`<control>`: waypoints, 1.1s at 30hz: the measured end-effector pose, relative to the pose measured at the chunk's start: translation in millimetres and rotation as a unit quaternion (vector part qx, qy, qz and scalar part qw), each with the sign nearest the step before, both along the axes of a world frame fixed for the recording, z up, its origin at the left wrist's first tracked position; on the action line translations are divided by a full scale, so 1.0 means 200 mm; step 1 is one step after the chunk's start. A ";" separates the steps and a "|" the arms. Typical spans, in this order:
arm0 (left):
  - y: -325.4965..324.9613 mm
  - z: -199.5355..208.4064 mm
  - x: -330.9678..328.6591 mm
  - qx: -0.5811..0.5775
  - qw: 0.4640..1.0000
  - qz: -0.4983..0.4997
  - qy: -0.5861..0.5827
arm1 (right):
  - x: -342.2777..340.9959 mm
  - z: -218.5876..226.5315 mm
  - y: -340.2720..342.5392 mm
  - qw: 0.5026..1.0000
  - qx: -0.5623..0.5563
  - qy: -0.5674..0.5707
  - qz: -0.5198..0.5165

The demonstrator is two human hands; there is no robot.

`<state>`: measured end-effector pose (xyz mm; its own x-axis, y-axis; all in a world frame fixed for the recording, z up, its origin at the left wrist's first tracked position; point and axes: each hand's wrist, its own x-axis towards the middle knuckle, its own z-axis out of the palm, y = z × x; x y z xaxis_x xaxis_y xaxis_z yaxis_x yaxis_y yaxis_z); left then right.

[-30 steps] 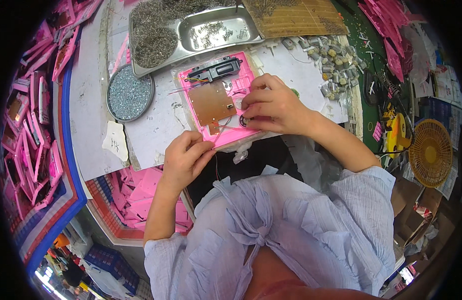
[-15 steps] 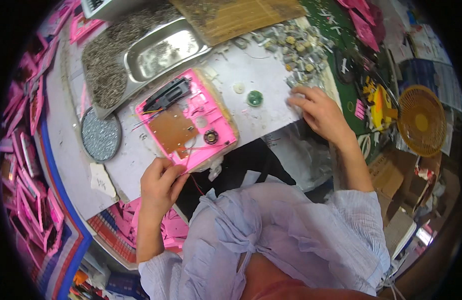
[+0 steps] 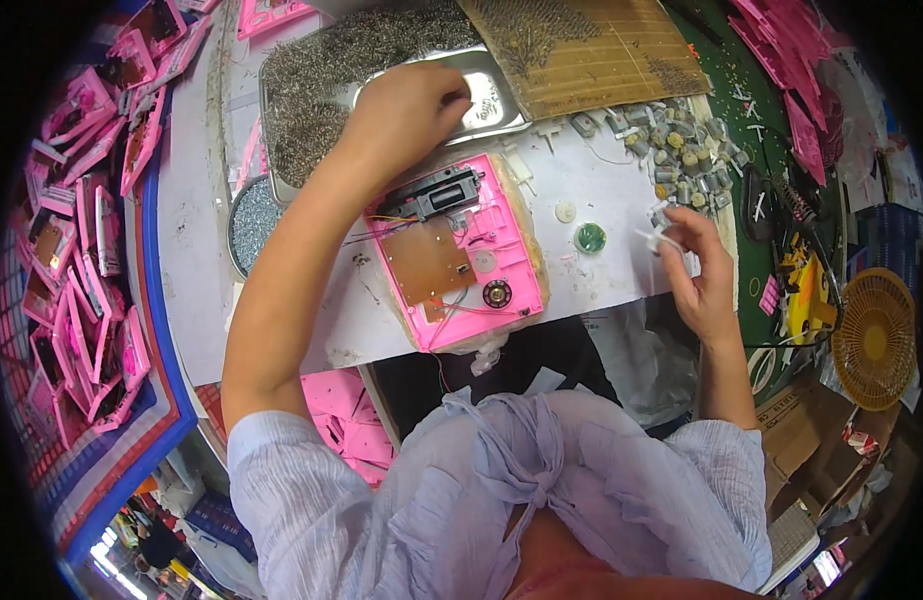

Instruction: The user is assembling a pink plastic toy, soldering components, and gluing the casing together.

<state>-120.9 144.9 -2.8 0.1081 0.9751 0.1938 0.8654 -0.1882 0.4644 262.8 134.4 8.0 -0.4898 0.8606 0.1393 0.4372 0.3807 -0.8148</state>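
Note:
My left hand [image 3: 409, 112] reaches over the small metal tray [image 3: 499, 92], its fingers curled together at the tray's loose screws; whatever is between them is hidden. Thumb and forefinger of my right hand [image 3: 703, 270] close round a small motor with a white piece [image 3: 657, 242], slightly blurred, just below the motor pile. On the table between my arms lies a pink plastic housing [image 3: 521, 262], open side up. It holds a brown circuit board [image 3: 421, 262], a black slotted module [image 3: 449, 194], a small round speaker [image 3: 496, 294] and thin wires.
Several small grey motors [image 3: 681, 150] are heaped at the back right, beside a cardboard sheet [image 3: 591, 60] with screws. A big tray of screws [image 3: 301, 110] and a round dish [image 3: 256, 225] stand left. A green disc [image 3: 589, 238] lies right of the housing. Pink housings [image 3: 81, 300] crowd the far left.
My left hand has left the housing's near corner and gone forward to the metal tray. My right hand has drawn back from the motor pile's edge with a small motor. The view has shifted.

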 end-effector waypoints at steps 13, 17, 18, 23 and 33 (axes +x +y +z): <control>0.05 0.02 0.06 0.017 0.999 -0.007 0.050 | -0.45 0.16 0.24 0.988 -0.078 0.053 0.121; -0.14 0.12 0.05 0.020 0.998 -0.007 -0.063 | -0.82 0.11 0.35 0.980 0.036 -0.026 0.195; -0.19 0.13 0.05 0.024 0.995 -0.003 -0.096 | -0.87 0.10 0.35 0.976 0.037 -0.038 0.212; -0.36 0.14 0.01 0.001 0.959 0.061 -0.276 | -0.94 0.11 0.29 0.971 -0.048 0.019 0.232; -0.36 0.14 0.05 -0.166 0.795 0.136 -0.568 | -0.99 0.05 0.26 0.929 0.322 0.049 0.177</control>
<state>-110.0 72.1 24.5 -0.1763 0.9501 -0.2573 -0.1591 0.2305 0.9600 64.7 185.4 18.5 -0.6847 0.3697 0.6281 0.1273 0.9092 -0.3964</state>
